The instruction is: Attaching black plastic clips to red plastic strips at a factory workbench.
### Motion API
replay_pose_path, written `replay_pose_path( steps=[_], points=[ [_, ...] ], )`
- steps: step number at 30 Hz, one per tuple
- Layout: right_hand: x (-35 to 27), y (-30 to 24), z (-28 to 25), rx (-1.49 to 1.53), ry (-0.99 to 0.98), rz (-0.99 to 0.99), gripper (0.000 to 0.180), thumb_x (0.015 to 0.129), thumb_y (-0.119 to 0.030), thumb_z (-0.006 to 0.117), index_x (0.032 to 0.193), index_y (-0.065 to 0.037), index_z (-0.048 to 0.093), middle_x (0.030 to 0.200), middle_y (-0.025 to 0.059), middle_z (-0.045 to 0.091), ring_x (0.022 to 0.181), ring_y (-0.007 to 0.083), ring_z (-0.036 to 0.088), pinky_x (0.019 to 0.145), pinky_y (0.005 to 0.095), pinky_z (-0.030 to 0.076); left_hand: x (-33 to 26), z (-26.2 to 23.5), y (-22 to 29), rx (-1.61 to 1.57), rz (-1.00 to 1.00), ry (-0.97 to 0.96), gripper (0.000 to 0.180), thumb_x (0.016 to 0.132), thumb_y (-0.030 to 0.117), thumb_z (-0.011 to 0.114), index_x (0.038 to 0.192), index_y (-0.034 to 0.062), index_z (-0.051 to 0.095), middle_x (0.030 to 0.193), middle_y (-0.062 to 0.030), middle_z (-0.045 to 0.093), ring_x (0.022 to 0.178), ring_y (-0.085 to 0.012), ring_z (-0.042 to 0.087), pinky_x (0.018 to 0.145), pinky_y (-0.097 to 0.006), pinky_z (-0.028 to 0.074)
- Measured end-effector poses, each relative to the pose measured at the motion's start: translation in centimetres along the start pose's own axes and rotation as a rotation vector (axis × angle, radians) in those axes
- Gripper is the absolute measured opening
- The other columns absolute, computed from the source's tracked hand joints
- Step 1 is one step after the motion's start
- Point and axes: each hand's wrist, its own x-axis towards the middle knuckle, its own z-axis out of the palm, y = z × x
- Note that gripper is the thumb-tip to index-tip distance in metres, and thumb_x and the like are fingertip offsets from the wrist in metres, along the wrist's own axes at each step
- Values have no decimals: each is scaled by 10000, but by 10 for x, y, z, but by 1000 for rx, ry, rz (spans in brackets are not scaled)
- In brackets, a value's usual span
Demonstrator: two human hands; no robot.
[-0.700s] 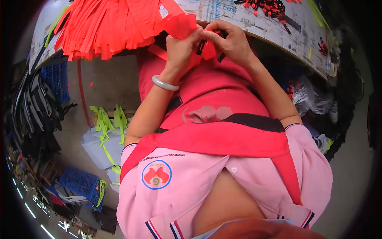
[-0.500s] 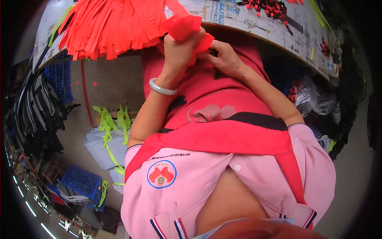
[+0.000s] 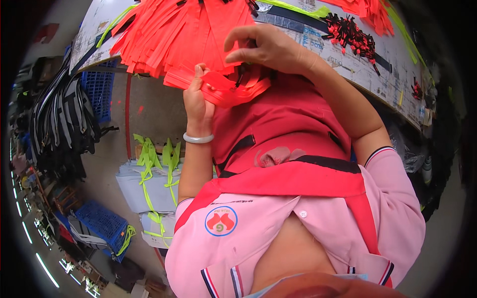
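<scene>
My left hand (image 3: 199, 99), with a pale bangle on its wrist, is closed round a folded bundle of bright red-orange fabric strips (image 3: 226, 95). The bundle hangs in front of my red apron at the table's near edge, with a small dark piece showing in its fold. Above it, my right hand (image 3: 271, 48) is raised with thumb and fingers curved apart and nothing seen between them. Beneath and left of that hand, a large fanned pile of red-orange strips (image 3: 166, 37) spills over the table edge.
On the white, print-covered table (image 3: 318, 47) lie a heap of small black-and-red pieces (image 3: 350, 37) and more red strips (image 3: 370, 15). Blue crates (image 3: 102, 226), stacked pale sheets with lime ties (image 3: 136, 186) and hanging black straps (image 3: 64, 119) stand at left.
My hands were together at the strips. Now my left hand has lowered leftward with the bundle, while my right hand has come off it and risen. The view has shifted slightly.
</scene>
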Motion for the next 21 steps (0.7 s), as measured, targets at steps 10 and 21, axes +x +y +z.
replay_pose_path(
  steps=[10, 21],
  points=[
    [-6, 20, 34, 378, 226, 13, 141, 906, -120, 617, 931, 18, 633, 656, -47, 503, 625, 28, 460, 553, 239, 404, -2, 1, -2, -42, -65, -106, 197, 973, 222, 526, 1001, 28, 548, 790, -17, 470, 582, -87, 378, 542, -219, 338],
    [118, 38, -62, 359, 448, 191, 289, 912, -308, 589, 1081, -76, 622, 681, 5, 548, 520, 81, 491, 395, 250, 413, -22, -2, 0, 11, -12, -25, 195, 970, 221, 526, 1037, 40, 550, 800, -17, 474, 619, -98, 412, 585, -237, 364]
  ],
)
